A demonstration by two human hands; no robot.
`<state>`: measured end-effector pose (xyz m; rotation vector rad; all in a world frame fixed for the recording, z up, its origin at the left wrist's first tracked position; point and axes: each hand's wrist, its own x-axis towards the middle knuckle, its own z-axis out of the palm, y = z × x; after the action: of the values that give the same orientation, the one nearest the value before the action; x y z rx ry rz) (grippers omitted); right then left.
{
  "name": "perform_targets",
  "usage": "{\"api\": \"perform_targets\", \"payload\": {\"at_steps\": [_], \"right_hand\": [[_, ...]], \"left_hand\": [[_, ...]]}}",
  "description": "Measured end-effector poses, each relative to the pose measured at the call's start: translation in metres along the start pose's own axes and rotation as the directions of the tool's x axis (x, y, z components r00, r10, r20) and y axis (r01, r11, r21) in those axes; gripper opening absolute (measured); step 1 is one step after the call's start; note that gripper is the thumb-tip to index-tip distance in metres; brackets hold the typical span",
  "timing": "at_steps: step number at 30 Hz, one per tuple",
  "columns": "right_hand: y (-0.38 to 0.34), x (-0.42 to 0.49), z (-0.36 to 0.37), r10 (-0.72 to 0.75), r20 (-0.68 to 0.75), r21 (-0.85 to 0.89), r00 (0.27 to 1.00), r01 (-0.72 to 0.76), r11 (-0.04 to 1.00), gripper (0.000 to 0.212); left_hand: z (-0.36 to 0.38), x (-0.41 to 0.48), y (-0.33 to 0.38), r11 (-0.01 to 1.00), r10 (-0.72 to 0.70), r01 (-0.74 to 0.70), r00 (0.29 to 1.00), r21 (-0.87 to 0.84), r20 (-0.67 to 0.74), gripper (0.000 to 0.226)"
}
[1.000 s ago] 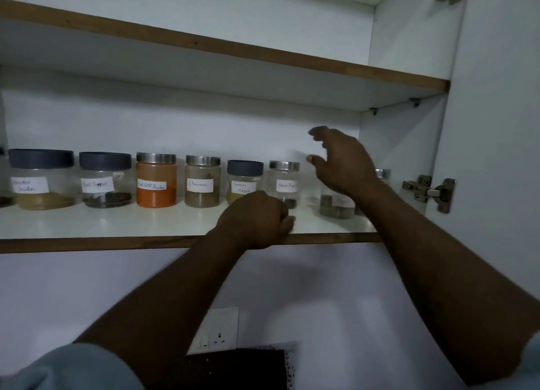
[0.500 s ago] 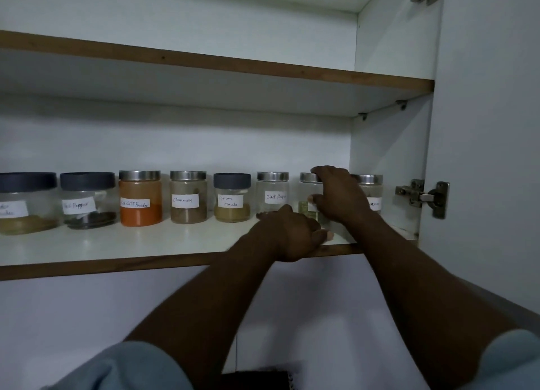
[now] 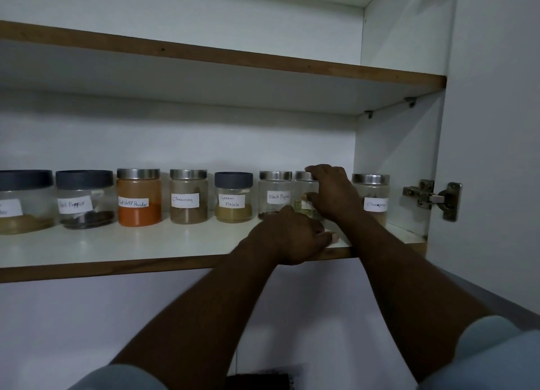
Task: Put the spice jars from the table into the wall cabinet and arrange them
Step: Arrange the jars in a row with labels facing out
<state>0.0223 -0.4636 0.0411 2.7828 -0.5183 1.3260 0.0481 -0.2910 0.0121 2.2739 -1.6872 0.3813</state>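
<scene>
gripping a clear metal-lidded jar (image 3: pixel 304 198) from its right side, the right hand (image 3: pixel 333 195) has its fingers curled over the lid and its thumb across the front, covering most of the label. this held jar stands upright on the lower shelf (image 3: pixel 146 243) of the wall cabinet (image 3: pixel 388 161), and it serves as the landmark for the rest.

just left of the held jar, almost touching it, is the black pepper jar (image 3: pixel 274 195). further left in the same row come the garam masala jar (image 3: pixel 233 197) with a dark lid, a cinnamon jar (image 3: pixel 188 196), the red chilli powder jar (image 3: pixel 139 196), a wide dark-lidded pepper jar (image 3: pixel 84 199), and at the far left another wide dark-lidded jar (image 3: pixel 24 201) whose label is cut off. right of the held jar, beyond the right hand, a second cinnamon-labelled jar (image 3: pixel 371 198) stands near the cabinet's side wall.

in front of and below the held jar, the left hand (image 3: pixel 295 236) is loosely fisted, resting on the front edge of the shelf with its thumb lying along the top; it grasps no jar. well right of the held jar, a metal hinge (image 3: pixel 432 198) joins the open cabinet door (image 3: pixel 493 155) to the side wall. above it runs the upper shelf (image 3: pixel 222 57).
</scene>
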Motion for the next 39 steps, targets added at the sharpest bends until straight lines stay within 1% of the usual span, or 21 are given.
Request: {"api": "perform_targets", "payload": {"at_steps": [4, 5, 6, 8, 9, 10, 12, 13, 14, 15, 16, 18, 20, 24, 26, 28, 32, 36, 39], "right_hand": [[0.001, 0.004, -0.015, -0.049, 0.075, -0.053, 0.996, 0.053, 0.997, 0.072], [0.002, 0.006, -0.023, -0.058, 0.057, -0.050, 0.997, 0.061, 0.997, 0.074], [0.003, 0.008, -0.033, -0.051, 0.007, -0.036, 0.999, 0.051, 0.998, 0.075], [0.007, 0.011, -0.058, -0.028, -0.125, -0.020, 0.992, 0.025, 0.999, 0.075], [0.012, 0.012, -0.071, -0.021, -0.147, -0.062, 0.989, 0.012, 0.998, 0.073], [0.019, 0.012, -0.083, -0.007, -0.110, -0.154, 0.994, -0.010, 0.988, 0.072], [0.034, 0.007, -0.101, 0.092, 0.095, -0.373, 0.991, -0.051, 0.927, 0.071], [0.040, 0.002, -0.104, 0.162, 0.202, -0.436, 0.966, -0.059, 0.898, 0.072], [0.045, -0.003, -0.105, 0.206, 0.278, -0.450, 0.938, -0.063, 0.891, 0.074], [0.050, -0.009, -0.103, 0.214, 0.307, -0.423, 0.927, -0.068, 0.903, 0.075], [0.053, -0.013, -0.099, 0.194, 0.293, -0.383, 0.936, -0.071, 0.921, 0.074], [0.056, -0.020, -0.090, 0.140, 0.208, -0.327, 0.968, -0.066, 0.943, 0.070], [0.058, -0.023, -0.079, 0.110, 0.148, -0.316, 0.983, -0.059, 0.947, 0.069], [0.063, -0.020, -0.064, 0.097, 0.107, -0.225, 0.990, -0.071, 0.972, 0.067], [0.065, -0.017, -0.059, 0.100, 0.094, -0.176, 0.991, -0.082, 0.981, 0.069], [0.068, -0.014, -0.053, 0.099, 0.068, -0.158, 0.993, -0.087, 0.984, 0.069], [0.071, -0.009, -0.041, 0.091, 0.021, -0.133, 0.996, -0.088, 0.987, 0.070], [0.074, -0.008, -0.031, 0.095, 0.004, -0.054, 0.995, -0.095, 0.994, 0.070], [0.076, -0.012, -0.024, 0.090, -0.033, -0.021, 0.995, -0.091, 0.996, 0.075]], "left_hand": [[-0.002, -0.002, 0.000, 0.999, -0.023, 0.022, 0.999, 0.027, 0.024, 0.055], [-0.002, -0.002, 0.000, 1.000, -0.023, 0.022, 0.999, 0.015, 0.025, 0.055], [-0.002, -0.002, 0.001, 1.000, -0.025, 0.025, 0.999, 0.000, 0.026, 0.054], [-0.003, -0.002, 0.000, 0.999, -0.033, 0.033, 0.999, -0.009, 0.033, 0.054], [-0.003, -0.001, 0.000, 0.999, -0.035, 0.036, 0.999, -0.007, 0.038, 0.055], [-0.002, 0.000, 0.000, 0.999, -0.037, 0.037, 0.998, -0.005, 0.042, 0.055], [-0.002, 0.001, 0.000, 0.999, -0.033, 0.034, 0.999, -0.010, 0.040, 0.055], [-0.002, 0.002, 0.000, 1.000, -0.031, 0.031, 0.999, -0.006, 0.043, 0.056], [-0.002, 0.002, 0.000, 1.000, -0.027, 0.027, 0.998, 0.010, 0.053, 0.060], [-0.001, 0.002, 0.000, 0.999, -0.023, 0.020, 0.997, 0.037, 0.070, 0.064], [-0.002, 0.002, -0.001, 0.998, -0.020, 0.014, 0.996, 0.067, 0.087, 0.068], [-0.002, 0.002, -0.001, 0.995, -0.020, 0.009, 0.993, 0.097, 0.119, 0.075], [-0.002, 0.002, -0.001, 0.993, -0.025, 0.009, 0.990, 0.116, 0.137, 0.083], [-0.003, 0.001, 0.000, 0.986, -0.023, -0.002, 0.989, 0.168, 0.146, 0.100], [-0.003, 0.001, 0.000, 0.986, -0.023, 0.000, 0.991, 0.168, 0.135, 0.106], [-0.002, 0.002, -0.001, 0.987, -0.028, 0.007, 0.991, 0.159, 0.132, 0.107], [-0.002, 0.002, 0.000, 0.989, -0.046, 0.026, 0.989, 0.144, 0.141, 0.100], [-0.002, 0.002, 0.001, 0.989, -0.048, 0.028, 0.990, 0.148, 0.132, 0.092], [-0.002, 0.002, 0.000, 0.990, -0.056, 0.038, 0.990, 0.134, 0.128, 0.091]]}}
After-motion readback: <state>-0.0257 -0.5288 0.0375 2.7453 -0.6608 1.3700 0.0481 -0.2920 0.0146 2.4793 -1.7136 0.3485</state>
